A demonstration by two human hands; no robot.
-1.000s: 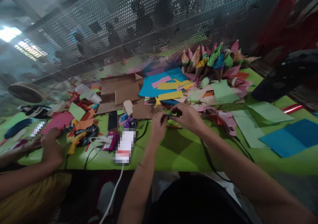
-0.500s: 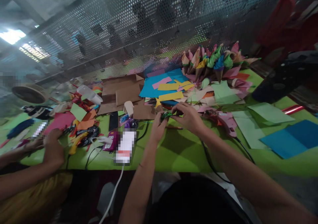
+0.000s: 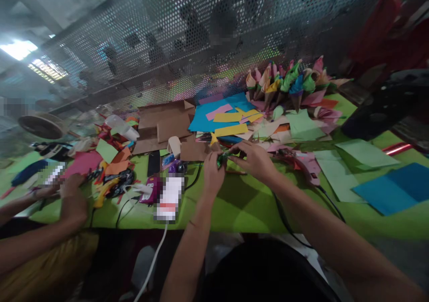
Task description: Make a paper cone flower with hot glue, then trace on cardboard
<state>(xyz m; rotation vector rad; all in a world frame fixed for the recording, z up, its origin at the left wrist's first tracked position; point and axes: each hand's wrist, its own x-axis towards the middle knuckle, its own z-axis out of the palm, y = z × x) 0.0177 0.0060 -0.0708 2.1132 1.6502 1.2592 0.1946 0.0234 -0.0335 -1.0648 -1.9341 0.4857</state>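
Over the green tabletop, my left hand is closed on a small, shiny dark green piece, whose exact kind I cannot make out. Coming in from the other side, my right hand pinches the piece's right end with thumb and forefinger. Both hands partly cover it. A thin brownish stick lies just beneath my right fingers. To the right of that hand rests a pink glue gun with a black cord. A small yellow paper scrap is just beyond my left fingertips.
Rolled paper cones stand clustered at the back right. Blue paper with yellow strips and brown paper lie behind my hands. A phone with a white cable is on the left. Beyond it, another person's hands work.
My left hand has turned, its fingers curling further around the green piece. My right hand has shifted slightly, still at the piece's right end.
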